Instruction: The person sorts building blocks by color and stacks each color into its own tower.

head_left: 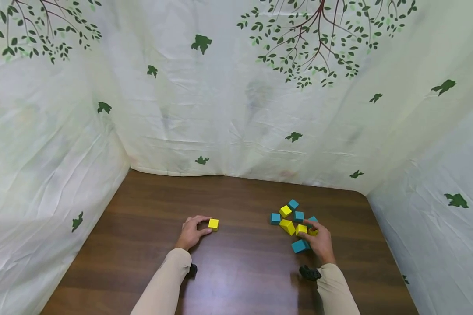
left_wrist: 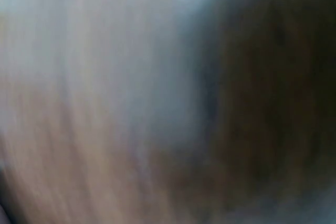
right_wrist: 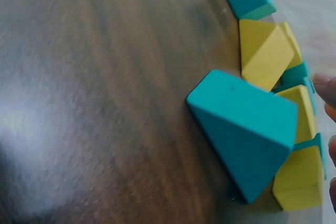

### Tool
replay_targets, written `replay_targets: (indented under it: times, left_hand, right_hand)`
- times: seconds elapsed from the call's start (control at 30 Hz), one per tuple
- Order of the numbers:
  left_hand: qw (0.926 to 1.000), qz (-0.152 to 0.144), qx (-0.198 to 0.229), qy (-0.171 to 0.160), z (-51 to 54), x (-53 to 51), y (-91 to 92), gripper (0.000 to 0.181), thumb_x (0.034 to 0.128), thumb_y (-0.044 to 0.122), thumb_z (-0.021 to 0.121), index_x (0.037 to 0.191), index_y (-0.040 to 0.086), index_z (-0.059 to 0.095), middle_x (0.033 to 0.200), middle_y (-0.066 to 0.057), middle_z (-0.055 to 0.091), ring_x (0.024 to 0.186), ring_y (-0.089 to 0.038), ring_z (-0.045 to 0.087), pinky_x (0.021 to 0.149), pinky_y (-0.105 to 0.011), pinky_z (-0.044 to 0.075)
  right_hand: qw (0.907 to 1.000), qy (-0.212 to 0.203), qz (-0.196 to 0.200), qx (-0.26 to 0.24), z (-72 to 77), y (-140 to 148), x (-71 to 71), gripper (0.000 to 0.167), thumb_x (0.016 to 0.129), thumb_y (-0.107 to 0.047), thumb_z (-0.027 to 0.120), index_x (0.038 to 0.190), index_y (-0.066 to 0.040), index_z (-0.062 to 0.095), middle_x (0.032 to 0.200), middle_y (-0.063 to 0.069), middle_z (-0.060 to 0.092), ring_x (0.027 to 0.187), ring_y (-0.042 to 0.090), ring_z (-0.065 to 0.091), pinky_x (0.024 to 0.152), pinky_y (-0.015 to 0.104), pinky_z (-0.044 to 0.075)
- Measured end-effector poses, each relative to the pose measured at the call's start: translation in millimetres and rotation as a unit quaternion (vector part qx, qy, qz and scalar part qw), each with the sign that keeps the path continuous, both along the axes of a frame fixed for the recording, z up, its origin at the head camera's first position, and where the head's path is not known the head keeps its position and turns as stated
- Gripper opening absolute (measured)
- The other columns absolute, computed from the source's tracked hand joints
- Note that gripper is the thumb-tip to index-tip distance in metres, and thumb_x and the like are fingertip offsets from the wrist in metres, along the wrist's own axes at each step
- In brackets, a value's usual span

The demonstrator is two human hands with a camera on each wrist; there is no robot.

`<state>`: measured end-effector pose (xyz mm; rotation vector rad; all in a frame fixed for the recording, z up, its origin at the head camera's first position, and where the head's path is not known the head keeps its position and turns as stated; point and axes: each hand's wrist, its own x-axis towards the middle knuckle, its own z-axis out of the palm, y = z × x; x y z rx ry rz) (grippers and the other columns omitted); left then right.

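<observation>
In the head view, my left hand [head_left: 190, 232] pinches a yellow cube [head_left: 213, 225] at its left side with thumb and index finger. Over at the right, thumb and index finger of my right hand [head_left: 320, 241] hold another yellow cube [head_left: 301, 229] among a cluster of blocks. A large blue block [head_left: 300, 246] lies just below the right thumb; the right wrist view shows it as a wedge [right_wrist: 241, 124], with parts of my fingers [right_wrist: 328, 87] at the right edge. The left wrist view is a blur showing no clear hand or cube.
Around the right hand lie several blue and yellow blocks, including a yellow wedge [head_left: 287, 227] and a blue cube [head_left: 275, 218] at the cluster's left. They rest on a brown wooden table [head_left: 157, 201]. Pale cloth [head_left: 228, 131] with leaf prints hangs behind and at both sides.
</observation>
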<state>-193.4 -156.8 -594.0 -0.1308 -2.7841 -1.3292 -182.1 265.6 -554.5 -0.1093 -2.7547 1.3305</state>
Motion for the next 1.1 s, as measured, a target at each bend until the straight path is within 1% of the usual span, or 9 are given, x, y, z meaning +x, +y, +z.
replay_targets:
  times: [0.1, 0.23, 0.33, 0.4, 0.5, 0.63, 0.73, 0.9, 1.1]
  left_hand:
    - [1.0, -0.002, -0.002, 0.001, 1.0, 1.0, -2.3, 0.036, 0.0779, 0.013, 0.079, 0.112, 0.008, 0.07, 0.118, -0.013, 0.065, 0.1, -0.031, 0.05, 0.088, -0.049, 0.031]
    - [1.0, 0.002, 0.005, -0.004, 1.3, 1.8, -2.2, 0.036, 0.0779, 0.013, 0.08, 0.112, 0.008, 0.07, 0.119, -0.012, 0.065, 0.102, -0.032, 0.05, 0.088, -0.048, 0.03]
    - [1.0, 0.002, 0.001, -0.006, 1.2, 2.5, -2.4, 0.036, 0.0782, 0.014, 0.079, 0.112, 0.01, 0.071, 0.119, -0.011, 0.065, 0.102, -0.031, 0.049, 0.088, -0.048, 0.03]
    - [1.0, 0.0, -0.001, -0.007, 1.1, 2.5, -2.5, 0.036, 0.0787, 0.014, 0.079, 0.113, 0.01, 0.07, 0.119, -0.011, 0.065, 0.102, -0.031, 0.049, 0.088, -0.048, 0.03]
    - [0.9999, -0.002, 0.003, -0.01, 1.5, 2.2, -2.3, 0.036, 0.0787, 0.014, 0.079, 0.113, 0.009, 0.07, 0.12, -0.011, 0.065, 0.102, -0.032, 0.049, 0.089, -0.049, 0.03]
    - [1.0, -0.004, 0.004, -0.007, 2.1, 1.7, -2.0, 0.036, 0.0784, 0.014, 0.079, 0.113, 0.008, 0.07, 0.119, -0.012, 0.065, 0.101, -0.032, 0.049, 0.089, -0.049, 0.03]
    - [1.0, -0.004, 0.001, -0.005, 2.3, 1.0, -1.8, 0.036, 0.0784, 0.014, 0.079, 0.113, 0.009, 0.071, 0.119, -0.011, 0.065, 0.099, -0.031, 0.049, 0.087, -0.047, 0.03]
    - [1.0, -0.001, 0.001, -0.004, 2.0, 0.5, -1.2, 0.036, 0.0779, 0.014, 0.08, 0.112, 0.01, 0.071, 0.119, -0.01, 0.066, 0.1, -0.03, 0.049, 0.085, -0.046, 0.03]
    - [0.9999, -0.003, -0.005, 0.014, -0.2, 1.7, -1.2, 0.035, 0.0771, 0.013, 0.08, 0.111, 0.008, 0.071, 0.116, -0.011, 0.066, 0.098, -0.03, 0.05, 0.084, -0.047, 0.031]
  right_hand:
    - [1.0, 0.001, 0.006, 0.003, -5.8, 0.5, 0.2, 0.039, 0.083, -0.007, 0.076, 0.12, 0.0, 0.065, 0.116, 0.019, 0.063, 0.096, 0.03, 0.051, 0.079, 0.041, 0.045]
    - [0.9997, 0.005, 0.013, 0.021, -11.7, 1.9, -1.9, 0.039, 0.082, -0.006, 0.076, 0.119, 0.001, 0.066, 0.115, 0.019, 0.063, 0.094, 0.03, 0.051, 0.08, 0.042, 0.045]
    - [0.9994, 0.001, 0.015, 0.031, -13.9, 2.0, -3.2, 0.039, 0.083, -0.005, 0.075, 0.12, 0.001, 0.065, 0.116, 0.019, 0.063, 0.097, 0.031, 0.051, 0.083, 0.045, 0.044]
    - [0.9993, 0.0, 0.014, 0.034, -14.8, 2.7, -3.3, 0.039, 0.083, -0.005, 0.075, 0.12, 0.0, 0.065, 0.114, 0.019, 0.063, 0.097, 0.031, 0.05, 0.083, 0.046, 0.043]
    - [0.9991, 0.006, 0.013, 0.041, -16.0, 4.6, -2.9, 0.039, 0.083, -0.006, 0.075, 0.12, 0.0, 0.065, 0.113, 0.021, 0.062, 0.1, 0.035, 0.049, 0.093, 0.053, 0.032]
    - [0.9974, 0.019, 0.01, 0.069, -19.6, 8.5, -3.1, 0.039, 0.082, -0.008, 0.076, 0.119, -0.001, 0.067, 0.118, 0.023, 0.062, 0.108, 0.04, 0.048, 0.095, 0.06, 0.017]
    - [0.9959, 0.022, 0.008, 0.088, -22.2, 10.5, -4.3, 0.039, 0.082, -0.009, 0.077, 0.119, -0.002, 0.067, 0.12, 0.023, 0.062, 0.111, 0.04, 0.047, 0.093, 0.059, 0.017]
    - [0.9953, 0.024, 0.009, 0.093, -23.0, 10.9, -4.8, 0.039, 0.081, -0.009, 0.077, 0.118, -0.002, 0.067, 0.119, 0.023, 0.062, 0.109, 0.038, 0.046, 0.092, 0.058, 0.017]
    - [0.9949, 0.024, 0.012, 0.097, -23.9, 11.3, -4.8, 0.038, 0.082, -0.009, 0.077, 0.118, -0.002, 0.067, 0.117, 0.022, 0.064, 0.107, 0.037, 0.045, 0.092, 0.058, 0.017]
